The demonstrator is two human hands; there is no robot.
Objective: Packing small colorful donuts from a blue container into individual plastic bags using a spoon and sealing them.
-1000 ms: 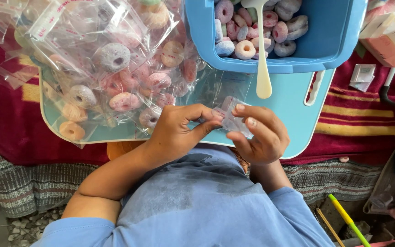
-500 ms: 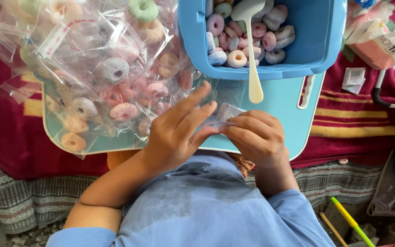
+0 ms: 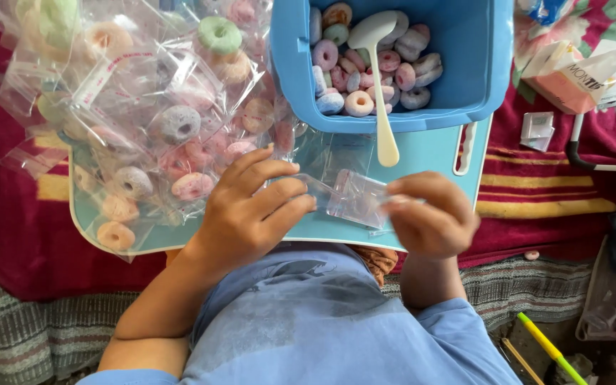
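Observation:
Both hands hold one small clear plastic bag (image 3: pixel 351 199) over a light blue tray (image 3: pixel 422 160). My left hand (image 3: pixel 251 214) pinches its left edge. My right hand (image 3: pixel 433 214) grips its right edge. The bag looks empty. Just beyond the hands stands a blue tub (image 3: pixel 465 57) with several pastel ring-shaped sweets (image 3: pixel 358 103) in it. A white spoon (image 3: pixel 379 85) lies in the tub, its handle sticking out over the rim toward the bag.
A heap of clear bags, each with a ring sweet (image 3: pixel 151 128), covers the tray's left half. Under everything lies a red striped cloth (image 3: pixel 550 192). A small carton (image 3: pixel 572 75) sits at the far right, a green stick (image 3: pixel 547 349) at the lower right.
The hands have drawn apart, spreading the clear bag wider between them. The view has shifted, so the tub and the spoon appear lower and nearer.

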